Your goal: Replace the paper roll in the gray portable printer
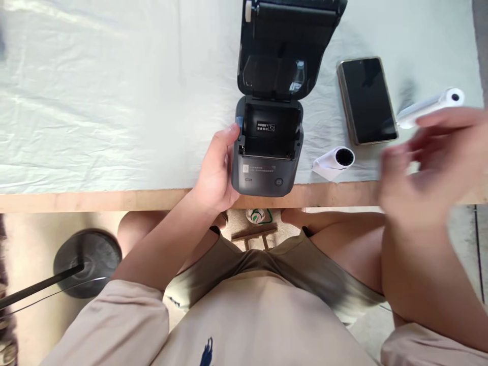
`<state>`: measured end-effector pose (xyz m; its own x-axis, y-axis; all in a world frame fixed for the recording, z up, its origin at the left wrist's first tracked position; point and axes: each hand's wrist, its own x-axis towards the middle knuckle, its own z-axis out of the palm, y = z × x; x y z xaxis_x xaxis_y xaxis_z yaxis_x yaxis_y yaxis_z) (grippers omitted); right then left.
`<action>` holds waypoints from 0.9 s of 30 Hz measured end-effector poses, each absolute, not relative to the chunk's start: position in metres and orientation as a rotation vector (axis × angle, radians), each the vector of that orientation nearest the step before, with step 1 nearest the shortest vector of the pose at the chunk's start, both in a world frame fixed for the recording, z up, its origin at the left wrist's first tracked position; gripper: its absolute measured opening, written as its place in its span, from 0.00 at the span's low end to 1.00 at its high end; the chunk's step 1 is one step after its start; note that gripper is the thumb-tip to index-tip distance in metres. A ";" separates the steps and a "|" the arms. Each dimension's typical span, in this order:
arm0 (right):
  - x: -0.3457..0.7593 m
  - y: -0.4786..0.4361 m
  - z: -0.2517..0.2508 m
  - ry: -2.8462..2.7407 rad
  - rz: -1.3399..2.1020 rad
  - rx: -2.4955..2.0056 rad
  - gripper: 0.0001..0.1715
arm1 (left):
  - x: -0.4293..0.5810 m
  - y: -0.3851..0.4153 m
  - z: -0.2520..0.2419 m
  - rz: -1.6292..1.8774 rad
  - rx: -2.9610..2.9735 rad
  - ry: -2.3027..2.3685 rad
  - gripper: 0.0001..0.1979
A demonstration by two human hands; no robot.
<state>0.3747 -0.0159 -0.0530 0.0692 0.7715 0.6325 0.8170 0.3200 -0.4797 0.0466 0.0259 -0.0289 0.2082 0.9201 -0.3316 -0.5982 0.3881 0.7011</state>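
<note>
A dark grey label printer (263, 175) stands at the table's front edge with its lid (282, 51) swung up and back. Its paper bay lies exposed and holds no roll. My left hand (217, 170) grips the printer's left side, thumb on the upper rim and the other fingers hidden beneath or behind it. My right hand (430, 162), blurred by motion, hovers at the right with thumb and fingers apart and nothing visible between them. Close to it are a long white paper roll (427, 108) and a shorter white roll (331, 161) with a dark core.
A smartphone (369, 101) lies face up, apparently on a box, between the two rolls. Pale cloth (114, 101) covers the table up to its wooden edge (95, 200). On the floor at left is a round black stand base (89, 259); a bottle (255, 216) stands below the table.
</note>
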 end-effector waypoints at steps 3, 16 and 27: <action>0.311 -0.019 -0.052 -1.829 -0.197 -1.576 0.35 | 0.047 0.027 -0.027 1.106 0.502 0.784 0.18; 0.315 -0.001 -0.071 -1.584 0.527 -1.042 0.39 | 0.050 0.027 -0.018 1.036 0.387 0.778 0.27; 0.293 0.020 -0.023 -1.787 0.490 -1.369 0.28 | 0.047 0.023 -0.022 1.042 0.478 0.672 0.12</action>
<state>0.2931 0.0204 -0.0226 -0.0799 0.9272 0.3658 0.6112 0.3355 -0.7169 0.0468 0.0233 -0.0224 0.3381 0.8996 -0.2763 -0.6227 0.4340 0.6511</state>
